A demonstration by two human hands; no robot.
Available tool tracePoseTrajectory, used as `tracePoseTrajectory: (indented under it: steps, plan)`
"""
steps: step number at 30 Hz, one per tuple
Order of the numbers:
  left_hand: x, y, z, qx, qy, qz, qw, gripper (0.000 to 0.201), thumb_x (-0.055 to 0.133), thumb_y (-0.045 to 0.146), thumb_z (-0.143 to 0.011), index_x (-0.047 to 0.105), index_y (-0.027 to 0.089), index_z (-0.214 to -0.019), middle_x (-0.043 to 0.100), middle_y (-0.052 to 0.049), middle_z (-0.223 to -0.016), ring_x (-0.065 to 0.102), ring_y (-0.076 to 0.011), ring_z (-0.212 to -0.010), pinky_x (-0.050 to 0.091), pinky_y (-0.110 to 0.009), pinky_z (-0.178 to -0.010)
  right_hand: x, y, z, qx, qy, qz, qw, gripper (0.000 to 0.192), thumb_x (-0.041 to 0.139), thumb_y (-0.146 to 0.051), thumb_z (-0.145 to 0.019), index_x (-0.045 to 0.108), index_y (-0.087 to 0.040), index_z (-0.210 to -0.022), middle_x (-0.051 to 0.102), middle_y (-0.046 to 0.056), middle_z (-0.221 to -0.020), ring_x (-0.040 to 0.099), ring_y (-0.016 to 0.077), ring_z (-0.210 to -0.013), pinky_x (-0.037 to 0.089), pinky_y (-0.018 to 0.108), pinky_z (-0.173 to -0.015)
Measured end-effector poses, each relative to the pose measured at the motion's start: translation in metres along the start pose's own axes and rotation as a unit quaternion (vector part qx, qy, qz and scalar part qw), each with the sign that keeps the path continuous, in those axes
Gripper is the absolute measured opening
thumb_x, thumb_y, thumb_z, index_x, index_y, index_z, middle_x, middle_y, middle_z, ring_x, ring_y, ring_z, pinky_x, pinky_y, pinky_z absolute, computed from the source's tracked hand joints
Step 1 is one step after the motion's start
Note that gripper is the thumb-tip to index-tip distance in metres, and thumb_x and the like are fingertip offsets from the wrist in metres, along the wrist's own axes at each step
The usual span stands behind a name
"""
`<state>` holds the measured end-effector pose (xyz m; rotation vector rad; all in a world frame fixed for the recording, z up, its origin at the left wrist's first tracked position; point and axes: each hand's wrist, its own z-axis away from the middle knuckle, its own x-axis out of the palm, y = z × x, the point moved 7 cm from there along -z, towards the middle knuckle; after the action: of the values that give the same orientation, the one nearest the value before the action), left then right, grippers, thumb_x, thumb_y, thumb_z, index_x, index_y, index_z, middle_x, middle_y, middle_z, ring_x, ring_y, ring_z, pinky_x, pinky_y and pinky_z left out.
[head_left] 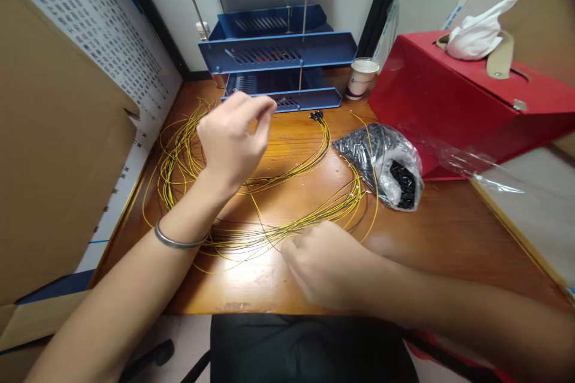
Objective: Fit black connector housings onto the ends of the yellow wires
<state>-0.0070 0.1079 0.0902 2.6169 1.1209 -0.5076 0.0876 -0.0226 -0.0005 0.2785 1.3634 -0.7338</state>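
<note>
Yellow-and-black wires (294,228) are looping across the tabletop (440,233), bending near its left edge, their long axis running roughly parallel to the front edge. The farther run is curving toward the back edge, its black tips (317,114) pointing there; the nearer run is curling beside a plastic bag (395,143). The right hand (326,260) is clasping a single strand (257,208) near the front edge. The left hand (238,137) is hovering, fingertips pinching together; I cannot tell on what.

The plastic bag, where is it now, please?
The bag lies right of centre in the head view, between the bundled yellow wires and the red box.
</note>
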Motion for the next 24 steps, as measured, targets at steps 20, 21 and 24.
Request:
tracePoseTrajectory:
  steps: [20,21,24]
  plan:
    - [-0.01,0.046,0.053,0.11,-0.106,0.121,0.981,0.006,0.065,0.017,-0.093,0.071,0.018,-0.095,0.074,-0.002,-0.074,0.061,-0.0103,-0.061,0.047,-0.022,-0.059,-0.021,0.101,0.035,0.243,0.371,-0.447,0.777,0.035,0.069,-0.039,-0.085,0.075,-0.011,-0.107,0.023,-0.011,-0.053,0.022,0.0083,-0.048,0.019,0.026,-0.05]
    - [-0.011,0.048,0.053,0.116,-0.103,0.127,0.98,0.007,0.065,0.017,-0.092,0.07,0.018,-0.096,0.074,-0.002,-0.074,0.061,-0.01,-0.06,0.046,-0.021,-0.058,-0.02,0.101,0.034,0.24,0.369,-0.463,0.77,0.038,0.069,-0.04,-0.084,0.075,-0.01,-0.109,0.024,-0.011,-0.052,0.021,0.0083,-0.049,0.019,0.026,-0.05]
    - [-0.014,0.053,0.054,0.138,-0.099,0.145,0.975,0.011,0.064,0.013,-0.091,0.07,0.019,-0.098,0.075,-0.002,-0.076,0.061,-0.0098,-0.06,0.045,-0.021,-0.057,-0.02,0.1,0.033,0.229,0.367,-0.495,0.754,0.041,0.07,-0.044,-0.084,0.075,-0.011,-0.108,0.025,-0.011,-0.051,0.022,0.0082,-0.049,0.019,0.026,-0.05]
